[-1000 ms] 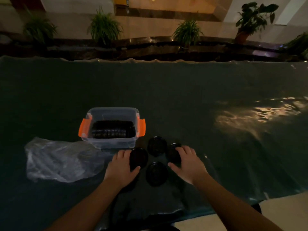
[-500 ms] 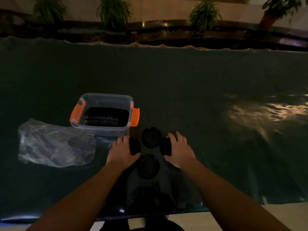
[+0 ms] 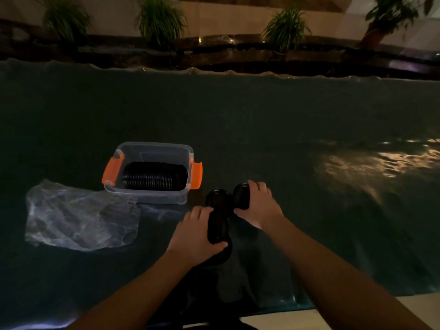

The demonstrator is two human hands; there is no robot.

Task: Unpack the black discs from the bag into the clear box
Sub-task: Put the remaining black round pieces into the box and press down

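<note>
Clear box [image 3: 147, 197]: see-through walls, orange latches at either end. Row of discs [image 3: 152, 178] inside it: black, finely ribbed along the edges. Loose discs [image 3: 217, 198] in front of the box: black, glossy. Bag [image 3: 78, 217]: clear plastic, crinkled, with pale whitish glints. Table cover [image 3: 262, 129]: dark teal-green, plain, with a warm yellowish rippled reflection toward the right. Plants [image 3: 159, 17] behind: green leaves. Wall behind them: pale beige.
</note>
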